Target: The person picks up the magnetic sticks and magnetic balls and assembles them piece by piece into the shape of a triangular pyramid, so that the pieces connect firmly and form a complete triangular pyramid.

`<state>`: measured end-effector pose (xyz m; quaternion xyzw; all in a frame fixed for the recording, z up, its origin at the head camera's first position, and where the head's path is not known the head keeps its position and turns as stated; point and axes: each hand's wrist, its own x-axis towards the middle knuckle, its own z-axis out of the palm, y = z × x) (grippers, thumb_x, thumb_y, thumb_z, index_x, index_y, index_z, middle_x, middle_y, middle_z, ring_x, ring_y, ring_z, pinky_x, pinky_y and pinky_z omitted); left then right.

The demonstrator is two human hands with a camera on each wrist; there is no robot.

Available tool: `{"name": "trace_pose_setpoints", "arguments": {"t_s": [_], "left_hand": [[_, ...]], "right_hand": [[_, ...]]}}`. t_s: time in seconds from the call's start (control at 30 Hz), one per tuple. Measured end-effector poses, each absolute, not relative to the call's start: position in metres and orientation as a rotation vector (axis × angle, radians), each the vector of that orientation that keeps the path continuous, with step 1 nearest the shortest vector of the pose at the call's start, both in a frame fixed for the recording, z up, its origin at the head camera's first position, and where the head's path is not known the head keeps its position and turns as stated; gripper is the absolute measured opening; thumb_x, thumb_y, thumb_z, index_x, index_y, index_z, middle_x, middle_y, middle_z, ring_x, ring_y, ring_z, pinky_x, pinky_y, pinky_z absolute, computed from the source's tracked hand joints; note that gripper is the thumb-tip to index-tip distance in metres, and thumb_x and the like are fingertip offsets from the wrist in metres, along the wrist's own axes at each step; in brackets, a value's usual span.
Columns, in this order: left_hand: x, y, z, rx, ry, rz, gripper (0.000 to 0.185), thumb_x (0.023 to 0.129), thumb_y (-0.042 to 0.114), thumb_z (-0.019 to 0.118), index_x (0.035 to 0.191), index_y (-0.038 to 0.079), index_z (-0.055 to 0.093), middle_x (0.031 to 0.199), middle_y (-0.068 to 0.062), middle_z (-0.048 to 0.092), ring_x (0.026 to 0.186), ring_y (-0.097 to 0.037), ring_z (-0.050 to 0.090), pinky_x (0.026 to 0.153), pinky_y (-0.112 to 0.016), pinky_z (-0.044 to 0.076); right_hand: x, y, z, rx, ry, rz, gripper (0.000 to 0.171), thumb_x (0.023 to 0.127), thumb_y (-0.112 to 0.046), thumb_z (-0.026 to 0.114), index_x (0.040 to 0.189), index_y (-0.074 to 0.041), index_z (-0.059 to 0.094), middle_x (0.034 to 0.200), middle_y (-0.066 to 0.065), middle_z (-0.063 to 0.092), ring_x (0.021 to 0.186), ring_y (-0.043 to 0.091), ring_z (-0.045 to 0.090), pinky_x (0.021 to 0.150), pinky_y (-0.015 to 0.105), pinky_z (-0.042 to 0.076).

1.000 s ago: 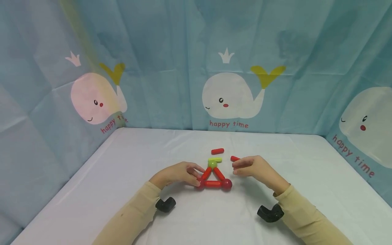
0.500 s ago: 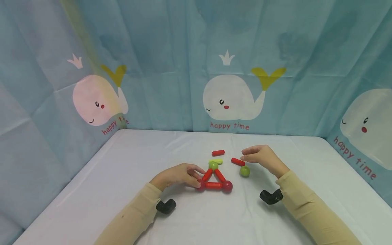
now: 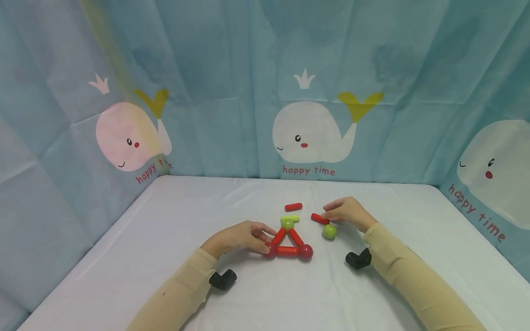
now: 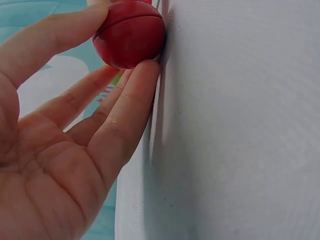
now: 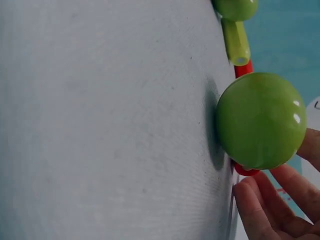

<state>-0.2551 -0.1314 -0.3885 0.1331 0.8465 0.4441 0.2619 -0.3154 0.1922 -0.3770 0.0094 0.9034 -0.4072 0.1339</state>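
Observation:
A triangle of red sticks (image 3: 287,251) lies on the white table, with a red ball (image 3: 305,252) at the right corner, a green ball (image 3: 287,224) at the far corner and another red ball (image 4: 131,37) at the left corner. My left hand (image 3: 242,238) pinches that left ball between thumb and fingers. To the triangle's right, my right hand (image 3: 348,214) hovers with fingertips at the right end of a loose red stick (image 3: 319,219); whether they touch it is unclear. A loose green ball (image 5: 261,121) sits just in front of these fingers, partly hiding the stick in the right wrist view.
Behind the triangle's far corner lies a yellow-green stick (image 3: 292,219). Another red stick (image 3: 293,207) lies farther back. A blue curtain with printed whales (image 3: 312,133) hangs around the table's far and side edges. Black wrist-worn pieces (image 3: 358,259) stick out below both forearms.
My right hand went back and right, uncovering the loose green ball, then came slightly left toward the red stick's end. The left hand stays on the red ball.

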Motion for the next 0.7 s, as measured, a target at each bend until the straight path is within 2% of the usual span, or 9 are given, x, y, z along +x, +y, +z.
{"name": "trace_pose_setpoints", "arguments": {"t_s": [0.3,0.53,0.7], "left_hand": [[-0.2547,-0.1311,-0.3884,0.373,2.284,1.208,0.047,0.082,0.018,0.078,0.128,0.021,0.065,0.113,0.000,0.069,0.103,-0.016,0.063,0.094,-0.046,0.051],[-0.2553,-0.1320,-0.3893,0.381,2.278,1.220,0.047,0.082,0.017,0.077,0.128,0.020,0.065,0.112,-0.001,0.070,0.103,-0.016,0.063,0.094,-0.045,0.051],[-0.2555,-0.1318,-0.3894,0.392,2.273,1.224,0.047,0.083,0.017,0.077,0.128,0.019,0.065,0.112,-0.001,0.070,0.102,-0.015,0.063,0.094,-0.045,0.051]], "right_hand": [[-0.3195,0.1874,-0.3795,0.037,2.570,-1.161,0.041,0.082,-0.032,0.081,0.115,-0.008,0.073,0.119,0.012,0.069,0.095,0.019,0.063,0.095,0.037,0.053],[-0.3186,0.1850,-0.3800,0.006,2.581,-1.141,0.035,0.084,-0.027,0.079,0.113,-0.008,0.075,0.109,0.009,0.074,0.094,0.019,0.063,0.093,0.037,0.053],[-0.3191,0.1847,-0.3790,-0.011,2.603,-1.097,0.030,0.084,-0.024,0.079,0.110,-0.007,0.076,0.101,0.007,0.074,0.087,0.018,0.061,0.087,0.033,0.051]]}}
